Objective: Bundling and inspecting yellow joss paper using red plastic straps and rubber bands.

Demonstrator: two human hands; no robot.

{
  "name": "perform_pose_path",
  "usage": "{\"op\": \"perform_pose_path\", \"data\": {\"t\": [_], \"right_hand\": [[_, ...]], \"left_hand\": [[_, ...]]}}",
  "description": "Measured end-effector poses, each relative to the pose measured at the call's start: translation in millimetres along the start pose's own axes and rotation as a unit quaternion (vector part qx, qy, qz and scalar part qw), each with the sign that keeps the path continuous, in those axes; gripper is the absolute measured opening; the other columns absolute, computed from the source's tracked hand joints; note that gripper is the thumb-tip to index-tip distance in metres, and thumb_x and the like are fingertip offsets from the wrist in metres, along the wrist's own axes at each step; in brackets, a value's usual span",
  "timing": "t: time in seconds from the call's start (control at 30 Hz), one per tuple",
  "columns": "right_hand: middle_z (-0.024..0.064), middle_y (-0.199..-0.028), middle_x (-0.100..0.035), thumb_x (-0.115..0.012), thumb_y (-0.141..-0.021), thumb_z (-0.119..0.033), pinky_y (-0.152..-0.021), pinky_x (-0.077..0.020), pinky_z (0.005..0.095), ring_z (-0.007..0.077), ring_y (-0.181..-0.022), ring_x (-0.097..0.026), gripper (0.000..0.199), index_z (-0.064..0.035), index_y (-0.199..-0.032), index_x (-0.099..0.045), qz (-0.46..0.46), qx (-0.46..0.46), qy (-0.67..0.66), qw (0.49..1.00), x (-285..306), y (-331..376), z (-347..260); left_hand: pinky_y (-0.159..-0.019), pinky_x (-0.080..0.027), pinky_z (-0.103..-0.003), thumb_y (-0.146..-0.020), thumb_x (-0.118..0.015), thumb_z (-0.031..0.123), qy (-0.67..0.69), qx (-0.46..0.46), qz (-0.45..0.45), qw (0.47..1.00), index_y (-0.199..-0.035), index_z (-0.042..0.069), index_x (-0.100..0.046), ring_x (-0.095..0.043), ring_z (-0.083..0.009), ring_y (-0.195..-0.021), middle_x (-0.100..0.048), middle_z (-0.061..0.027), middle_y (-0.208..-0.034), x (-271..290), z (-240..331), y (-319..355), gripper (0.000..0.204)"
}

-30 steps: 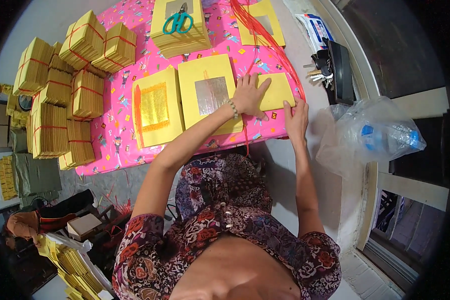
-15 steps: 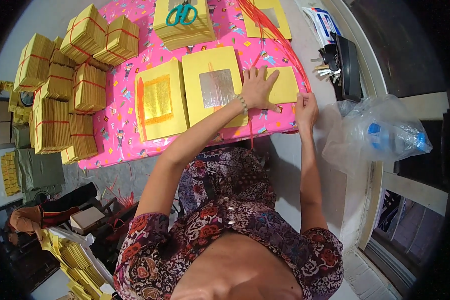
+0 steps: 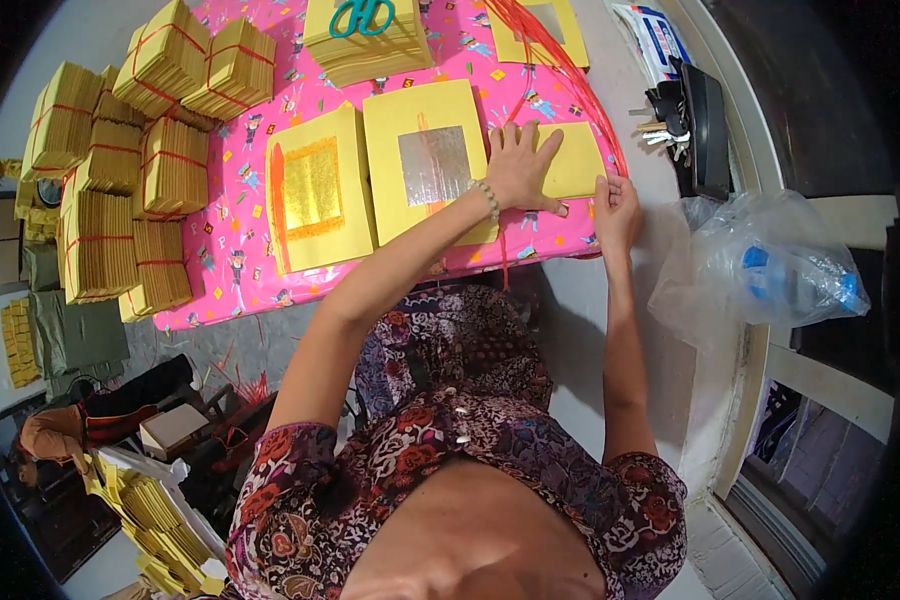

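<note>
I am sitting in what looks like a small home workshop for bundling yellow ritual paper, working at a low table (image 3: 220, 300) covered with a pink cartoon-print cloth. Bundles of yellow paper tied with red string (image 3: 120, 190) are piling up on the table's left side, loose sheets with gold foil (image 3: 315, 195) and silver foil (image 3: 435, 165) squares are lying in front of me, and teal-handled scissors (image 3: 362, 14) are resting on another stack. Keys (image 3: 660, 112), a clear plastic bag (image 3: 760, 270) and more yellow paper on the floor (image 3: 155, 510) are giving it a lived-in, domestic feel.

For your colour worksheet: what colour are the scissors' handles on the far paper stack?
Teal, seen in the head view: scissors on the yellow stack.
</note>
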State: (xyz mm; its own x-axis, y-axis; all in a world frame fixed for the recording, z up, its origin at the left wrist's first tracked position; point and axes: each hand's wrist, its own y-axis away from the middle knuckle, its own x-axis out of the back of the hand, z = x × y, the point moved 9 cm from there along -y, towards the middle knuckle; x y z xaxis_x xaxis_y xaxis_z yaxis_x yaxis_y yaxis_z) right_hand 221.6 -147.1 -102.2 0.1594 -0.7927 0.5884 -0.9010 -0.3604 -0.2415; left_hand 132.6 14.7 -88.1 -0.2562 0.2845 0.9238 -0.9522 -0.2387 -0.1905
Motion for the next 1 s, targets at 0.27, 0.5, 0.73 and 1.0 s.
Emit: {"op": "perform_pose_path", "data": {"t": [0.27, 0.5, 0.73, 1.0], "right_hand": [[0.0111, -0.082, -0.066, -0.062, -0.090, -0.023, -0.065, -0.0498, 0.0336, 0.0196, -0.068, -0.062, 0.024, 0.0000, -0.095, -0.062, -0.004, -0.032, -0.014, 0.999, 0.0, 6.1, 1.1], [0.0125, -0.089, -0.063, -0.061, -0.090, -0.021, -0.069, -0.0484, 0.0355, 0.0220, -0.076, -0.060, 0.023, -0.0006, -0.100, -0.060, -0.014, -0.005, -0.005, 1.000, -3.2, 8.1, -0.3], [0.0149, -0.144, -0.038, -0.052, -0.094, -0.026, -0.107, -0.0233, 0.0546, 0.0374, -0.135, -0.028, 0.046, -0.0107, -0.138, -0.045, -0.077, 0.298, 0.248, 0.918, -16.3, 23.4, -84.2], [0.0122, -0.155, -0.022, -0.042, -0.099, -0.028, -0.111, -0.0097, 0.0604, 0.0366, -0.144, -0.013, 0.049, -0.0181, -0.146, -0.036, -0.196, 0.266, 0.271, 0.904, -48.1, 31.5, -48.1]], "left_hand": [[-0.100, -0.027, -0.063, -0.048, -0.077, 0.072, 0.003, -0.005, -0.066, 0.998, -0.144, 0.015, -0.030, -0.033, -0.0481, -0.124, -0.036, -0.0259, -0.137, -7.8, -3.1, -2.7, 0.121], [-0.103, -0.023, -0.063, -0.052, -0.072, 0.076, -0.037, -0.006, -0.106, 0.994, -0.146, 0.014, -0.027, -0.030, -0.0508, -0.126, -0.031, -0.0283, -0.141, -15.3, -4.2, -0.8, 0.122], [-0.108, -0.017, -0.062, -0.052, -0.063, 0.085, -0.077, -0.008, -0.112, 0.991, -0.151, 0.013, -0.017, -0.023, -0.0519, -0.133, -0.023, -0.0289, -0.148, -19.5, -2.1, 0.0, 0.131], [-0.110, -0.013, -0.061, -0.046, -0.067, 0.085, -0.056, 0.009, -0.111, 0.992, -0.151, 0.014, -0.016, -0.016, -0.0511, -0.137, -0.020, -0.0291, -0.149, -21.8, -4.3, 2.0, 0.136]]}}
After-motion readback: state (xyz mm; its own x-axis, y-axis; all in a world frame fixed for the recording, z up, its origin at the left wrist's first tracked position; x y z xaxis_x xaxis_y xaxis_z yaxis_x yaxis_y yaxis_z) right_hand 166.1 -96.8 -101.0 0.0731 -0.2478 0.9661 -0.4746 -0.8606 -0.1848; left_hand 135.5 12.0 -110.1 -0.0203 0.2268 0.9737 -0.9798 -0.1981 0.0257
